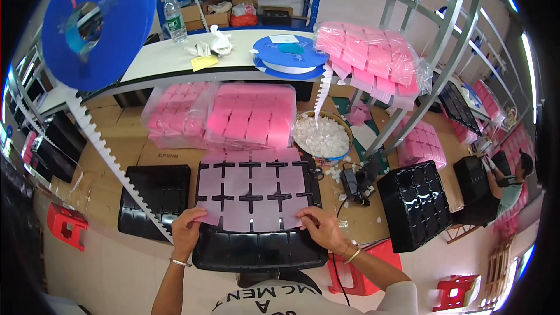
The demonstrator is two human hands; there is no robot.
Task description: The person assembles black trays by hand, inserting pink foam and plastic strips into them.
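Pinching the near edge of the pale pink cut-out sheet (pixel 251 189), you're holding its left corner with your left hand (pixel 188 227) and its right corner with your right hand (pixel 319 227), fingers of both closed narrow on the sheet. It's lying flat over the black compartment tray (pixel 256 251) directly in front of you, covering most of the tray's far part and leaving the near rows bare. You're working with bagged pink squares (pixel 251 114) just beyond the tray, a bowl of white parts (pixel 322 137) to their right, and a second black tray (pixel 154 198) sitting to the left.
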